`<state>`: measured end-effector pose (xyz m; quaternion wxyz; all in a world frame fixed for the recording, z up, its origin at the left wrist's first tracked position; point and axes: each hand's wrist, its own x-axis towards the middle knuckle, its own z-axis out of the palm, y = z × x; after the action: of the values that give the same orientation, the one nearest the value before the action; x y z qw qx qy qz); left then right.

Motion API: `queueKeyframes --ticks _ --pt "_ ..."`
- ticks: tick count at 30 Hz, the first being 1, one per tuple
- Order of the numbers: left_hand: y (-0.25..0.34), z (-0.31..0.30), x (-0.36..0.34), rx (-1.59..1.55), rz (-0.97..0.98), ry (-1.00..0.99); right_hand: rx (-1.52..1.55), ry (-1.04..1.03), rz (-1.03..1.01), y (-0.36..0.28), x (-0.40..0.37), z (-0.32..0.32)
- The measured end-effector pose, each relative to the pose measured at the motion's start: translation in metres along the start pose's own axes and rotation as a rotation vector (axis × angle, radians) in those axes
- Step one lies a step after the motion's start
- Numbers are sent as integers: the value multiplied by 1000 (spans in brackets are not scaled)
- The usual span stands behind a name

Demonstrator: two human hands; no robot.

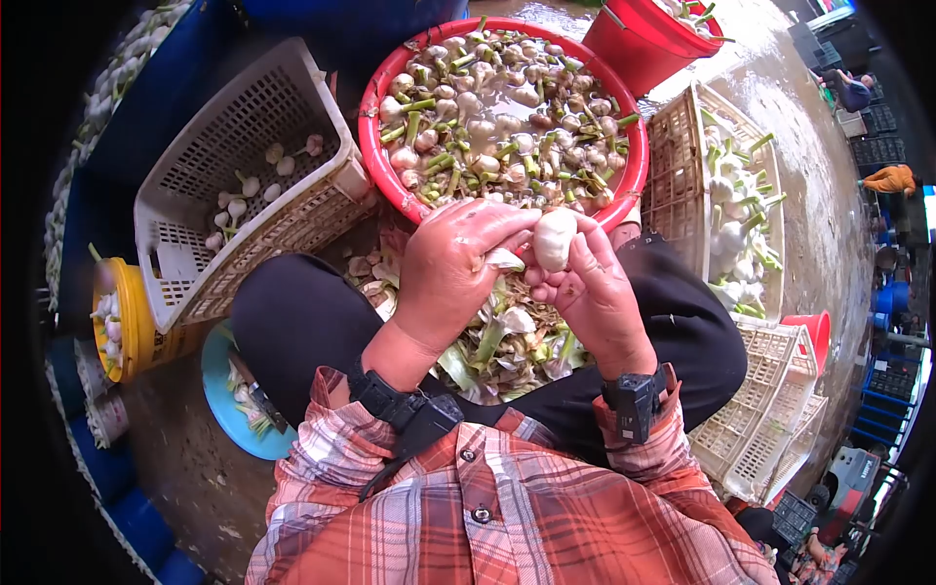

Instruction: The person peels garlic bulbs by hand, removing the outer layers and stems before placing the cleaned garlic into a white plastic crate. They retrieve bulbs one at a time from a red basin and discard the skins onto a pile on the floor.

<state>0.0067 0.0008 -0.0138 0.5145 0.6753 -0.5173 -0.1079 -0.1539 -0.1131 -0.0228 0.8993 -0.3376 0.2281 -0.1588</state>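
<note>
My right hand (600,297) grips a white garlic bulb (555,240) between thumb and fingers, above my lap. Close against it, my left hand (448,268) is closed with a pale strip of garlic peel (504,259) at its thumb; its fingertips meet the bulb's left side. Directly beyond both hands is a red tub (369,127) full of garlic bulbs (485,127) with cut green stems, standing in murky water. Below my hands, between my legs, lies a heap of garlic peels and leaves (517,341).
At left, a white crate (249,97) holds several bulbs, beside a yellow bucket (146,312) and a blue basin (219,380). Stemmed garlic fills a crate (678,166) at right, near stacked crates (756,400). A red bucket (639,49) stands behind. Other people appear far right.
</note>
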Motion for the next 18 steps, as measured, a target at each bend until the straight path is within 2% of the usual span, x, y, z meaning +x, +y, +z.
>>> queueKeyframes --ticks 3,7,9,10,12,14,16,17,18 --pt "3 0 -2 107 43 -12 13 -18 22 -1 1 -2" --pt "8 0 -3 189 7 -33 83 -53 104 3 0 -9" --pt "2 0 -5 51 -143 -67 49 -90 109 2 1 -8" --pt "-1 0 -7 52 -148 -68 13 -134 108 1 2 -8" --pt "-9 -1 -10 -556 -508 -137 -33 -154 98 -2 4 -9" --pt "-11 -1 -10 -580 -482 -133 -75 -204 99 -9 9 -6" --pt "-3 -2 -8 -660 -547 -86 -172 -62 -19 -10 7 5" --pt "4 -6 -6 -657 -541 -85 -216 -67 -35 -11 7 7" --pt "-5 -1 -10 -476 -478 -72 -257 -75 -48 -11 7 6"
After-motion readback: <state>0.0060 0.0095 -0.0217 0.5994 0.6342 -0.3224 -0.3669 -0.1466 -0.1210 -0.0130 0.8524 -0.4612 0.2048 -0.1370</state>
